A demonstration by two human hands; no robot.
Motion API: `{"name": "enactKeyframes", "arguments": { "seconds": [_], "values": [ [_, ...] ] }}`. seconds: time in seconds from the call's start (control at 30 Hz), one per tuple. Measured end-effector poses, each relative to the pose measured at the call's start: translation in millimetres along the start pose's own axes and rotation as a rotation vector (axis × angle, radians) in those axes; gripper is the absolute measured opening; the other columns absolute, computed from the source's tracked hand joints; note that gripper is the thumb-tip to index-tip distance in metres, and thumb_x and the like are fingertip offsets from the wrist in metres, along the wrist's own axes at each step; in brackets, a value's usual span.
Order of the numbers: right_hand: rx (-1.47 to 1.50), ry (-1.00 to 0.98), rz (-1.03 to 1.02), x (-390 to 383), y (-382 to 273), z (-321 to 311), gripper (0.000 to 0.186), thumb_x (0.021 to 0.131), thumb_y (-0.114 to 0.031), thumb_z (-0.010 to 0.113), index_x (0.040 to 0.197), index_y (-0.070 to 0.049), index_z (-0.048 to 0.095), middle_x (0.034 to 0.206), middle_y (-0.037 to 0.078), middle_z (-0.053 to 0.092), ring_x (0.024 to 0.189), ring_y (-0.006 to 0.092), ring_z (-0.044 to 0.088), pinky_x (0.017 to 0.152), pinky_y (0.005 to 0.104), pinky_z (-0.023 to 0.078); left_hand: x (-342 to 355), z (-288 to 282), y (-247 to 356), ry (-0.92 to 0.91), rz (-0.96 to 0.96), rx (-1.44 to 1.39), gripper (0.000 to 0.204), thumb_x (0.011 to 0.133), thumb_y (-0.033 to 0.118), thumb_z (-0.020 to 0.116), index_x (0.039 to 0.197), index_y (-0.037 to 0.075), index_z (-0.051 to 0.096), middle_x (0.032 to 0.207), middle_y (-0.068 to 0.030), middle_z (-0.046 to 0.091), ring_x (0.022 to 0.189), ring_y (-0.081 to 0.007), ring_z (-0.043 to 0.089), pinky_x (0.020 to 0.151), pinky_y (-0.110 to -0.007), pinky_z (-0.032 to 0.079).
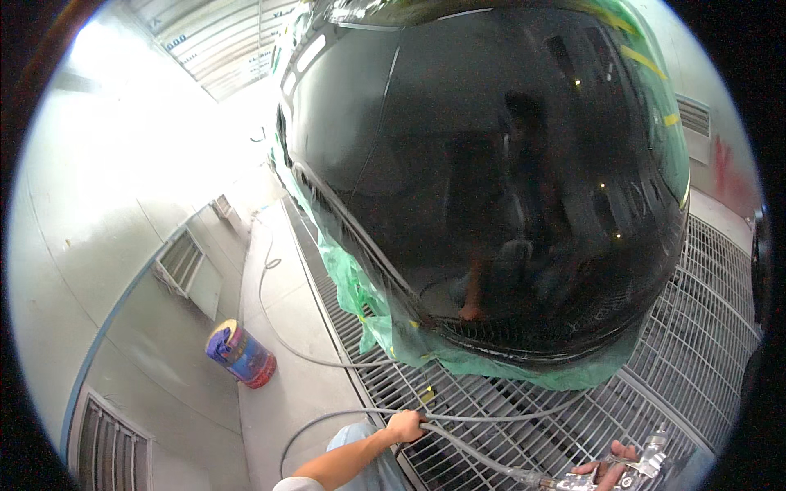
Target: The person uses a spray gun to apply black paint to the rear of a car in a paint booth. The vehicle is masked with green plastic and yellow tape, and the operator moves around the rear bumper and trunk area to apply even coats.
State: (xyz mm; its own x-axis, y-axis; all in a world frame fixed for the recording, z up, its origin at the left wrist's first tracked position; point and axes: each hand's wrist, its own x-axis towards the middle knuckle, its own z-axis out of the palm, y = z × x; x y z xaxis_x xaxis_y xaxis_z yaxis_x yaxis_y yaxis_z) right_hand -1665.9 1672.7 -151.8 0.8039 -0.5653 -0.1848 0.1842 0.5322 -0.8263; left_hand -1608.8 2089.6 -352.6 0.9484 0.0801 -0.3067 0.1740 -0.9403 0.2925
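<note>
My left hand (pixel 405 426) is closed around a grey air hose (pixel 471 449) at the lower middle. From there the hose runs right to the fitting of a silver spray gun (pixel 648 461). At the lower right edge my right hand (pixel 606 468) has its fingers wrapped round the gun; part of that hand is cut off by the frame. In front of me stands a glossy black car body (pixel 458 204), apart from both hands. Green masking film (pixel 565 375) hangs along its lower edge, and the paint mirrors a figure and small lights.
A metal floor grating (pixel 712 262) lies under the car. The hose loops across the grating and pale floor on the left. A blue and red drum (pixel 246 360) stands near the left wall (pixel 65 245), which has louvred vents (pixel 115 450).
</note>
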Motion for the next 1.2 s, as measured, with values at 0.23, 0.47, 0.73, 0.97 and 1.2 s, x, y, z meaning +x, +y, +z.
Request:
{"name": "enactKeyframes", "arguments": {
  "seconds": [0.23, 0.47, 0.73, 0.97, 1.2],
  "values": [
    [0.107, 0.078, -0.209, 50, -53, -22, 0.032, 0.106, -0.035, 0.052, 0.122, -0.007, 0.059, 0.098, 0.006, 0.061, 0.075, 0.0134, 0.055, 0.061, 0.0285, 0.048, 25, -45, -18, 0.124, -0.361, 0.090, 0.033, 0.082, 0.033, 0.069, 0.109, 0.016, 0.079, 0.104, -0.0170, 0.076, 0.099, -0.0377, 0.073, 0.087, -0.049, 0.059],
    [0.198, 0.261, -0.037, 96, -62, -59, 0.032, 0.109, -0.025, 0.050, 0.132, -0.006, 0.059, 0.106, 0.008, 0.063, 0.075, 0.0143, 0.056, 0.058, 0.0300, 0.050, 8, -60, -12, 0.200, -0.421, -0.005, 0.053, 0.094, 0.055, 0.060, 0.104, 0.006, 0.078, 0.099, -0.0246, 0.074, 0.096, -0.0430, 0.071, 0.085, -0.050, 0.057],
    [0.052, 0.179, -0.133, 99, -73, -53, 0.040, 0.106, -0.038, 0.057, 0.134, -0.009, 0.056, 0.116, 0.010, 0.066, 0.079, 0.0143, 0.057, 0.065, 0.0296, 0.051, -56, -57, 18, 0.207, -0.408, -0.017, 0.066, 0.101, 0.064, 0.045, 0.101, 0.007, 0.078, 0.100, -0.0244, 0.074, 0.099, -0.0446, 0.069, 0.087, -0.052, 0.055],
    [-0.009, 0.153, -0.231, 88, -90, -31, 0.042, 0.105, -0.041, 0.059, 0.136, -0.012, 0.056, 0.123, 0.011, 0.066, 0.087, 0.0117, 0.060, 0.061, 0.0268, 0.049, -60, -35, 8, 0.209, -0.362, -0.057, 0.053, 0.095, 0.061, 0.055, 0.110, 0.016, 0.079, 0.102, -0.0164, 0.077, 0.097, -0.0384, 0.072, 0.084, -0.049, 0.057],
    [-0.372, 0.156, 0.081, 25, -154, 9, 0.048, 0.103, -0.048, 0.061, 0.140, -0.018, 0.054, 0.120, 0.012, 0.068, 0.091, 0.0098, 0.061, 0.062, 0.0274, 0.050, -108, -75, 0, 0.076, -0.435, -0.126, 0.048, 0.093, 0.056, 0.058, 0.121, 0.020, 0.076, 0.110, -0.0196, 0.075, 0.103, -0.0405, 0.071, 0.089, -0.051, 0.056]
  ]
}}
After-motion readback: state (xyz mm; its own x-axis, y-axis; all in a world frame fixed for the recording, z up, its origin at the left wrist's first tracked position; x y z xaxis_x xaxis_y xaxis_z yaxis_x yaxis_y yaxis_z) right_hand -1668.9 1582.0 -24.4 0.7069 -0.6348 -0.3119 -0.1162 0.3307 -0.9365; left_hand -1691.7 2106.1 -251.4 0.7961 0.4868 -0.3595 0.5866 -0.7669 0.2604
